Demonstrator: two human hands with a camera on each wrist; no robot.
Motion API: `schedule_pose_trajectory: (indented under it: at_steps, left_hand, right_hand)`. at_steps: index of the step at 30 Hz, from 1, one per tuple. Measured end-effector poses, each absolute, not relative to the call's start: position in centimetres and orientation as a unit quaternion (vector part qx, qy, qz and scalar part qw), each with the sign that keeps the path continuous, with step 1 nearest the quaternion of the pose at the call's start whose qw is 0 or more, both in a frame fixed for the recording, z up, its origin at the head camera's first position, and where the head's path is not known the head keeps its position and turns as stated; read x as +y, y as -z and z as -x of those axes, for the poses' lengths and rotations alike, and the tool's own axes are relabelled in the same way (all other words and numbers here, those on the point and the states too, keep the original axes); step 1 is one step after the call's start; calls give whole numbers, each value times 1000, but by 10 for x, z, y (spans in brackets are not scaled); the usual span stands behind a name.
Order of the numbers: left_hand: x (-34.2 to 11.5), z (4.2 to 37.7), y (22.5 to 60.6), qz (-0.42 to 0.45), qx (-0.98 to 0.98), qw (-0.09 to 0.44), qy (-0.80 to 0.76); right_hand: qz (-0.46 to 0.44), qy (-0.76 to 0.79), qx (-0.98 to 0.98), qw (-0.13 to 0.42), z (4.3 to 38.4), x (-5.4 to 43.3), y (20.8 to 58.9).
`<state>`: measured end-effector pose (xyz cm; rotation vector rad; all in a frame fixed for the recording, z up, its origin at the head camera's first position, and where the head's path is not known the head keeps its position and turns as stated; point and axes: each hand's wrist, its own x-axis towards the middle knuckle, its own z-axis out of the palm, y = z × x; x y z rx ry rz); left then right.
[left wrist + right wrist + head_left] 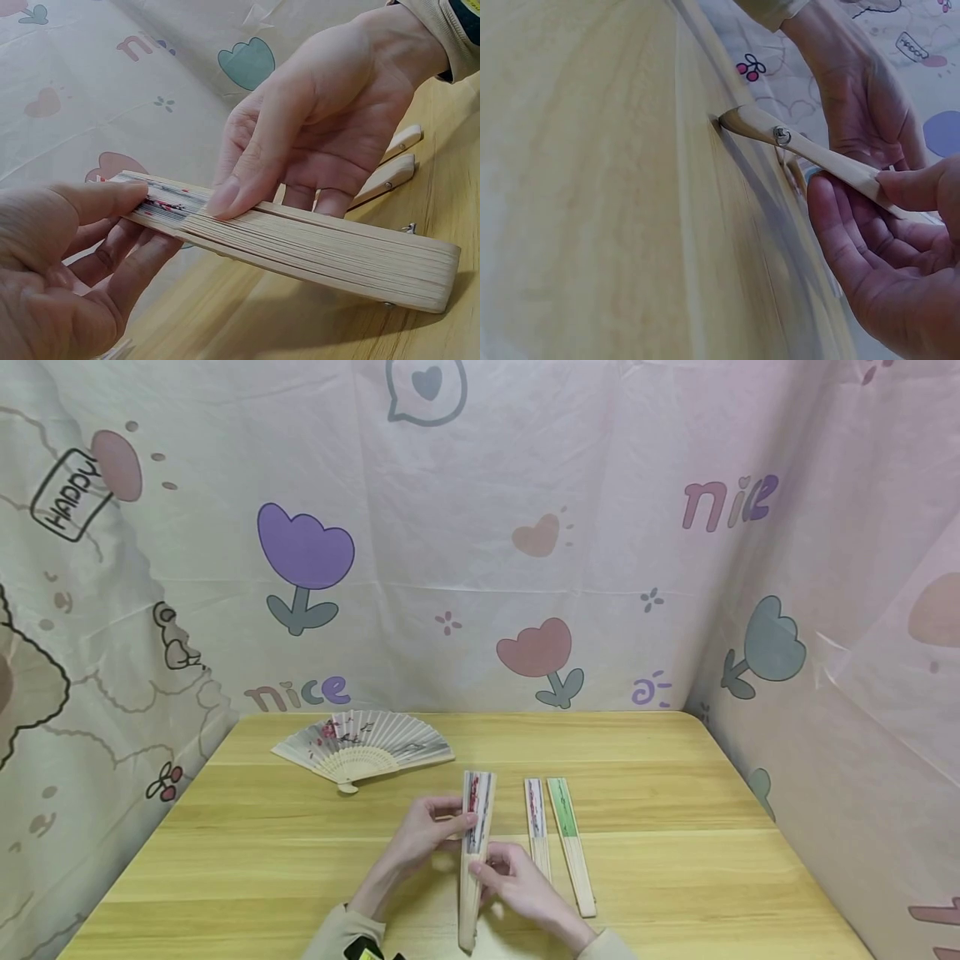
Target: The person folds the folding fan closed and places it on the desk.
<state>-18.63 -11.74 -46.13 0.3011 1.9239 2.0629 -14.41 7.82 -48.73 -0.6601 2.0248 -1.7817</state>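
A closed folding fan (472,885) with bare wooden ribs and a grey fabric end with red marks is held between both hands. The left hand (427,831) pinches the fabric part between thumb and fingers. Lower down, the right hand (521,885) grips the ribs, its thumb on top of the folded fan (322,251) in the left wrist view. A small metal ring hangs at the rivet end of the fan (825,157), as the right wrist view shows. That end is tilted down close over the table.
An open fan (360,756) with blossom print lies at the back left of the wooden table (637,752). Right of the hands lie two closed fans, one white-topped fan (535,810) and one green-topped fan (570,843). Printed cloth (465,543) walls the table's back and sides.
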Motion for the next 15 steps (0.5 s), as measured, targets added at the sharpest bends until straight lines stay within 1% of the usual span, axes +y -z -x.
schedule_pose_trajectory:
  at_steps: [15]
  left_hand:
    - [-116, 185, 459, -102, 688, 154, -702]
  right_hand:
    - [236, 626, 716, 199, 144, 82, 489]
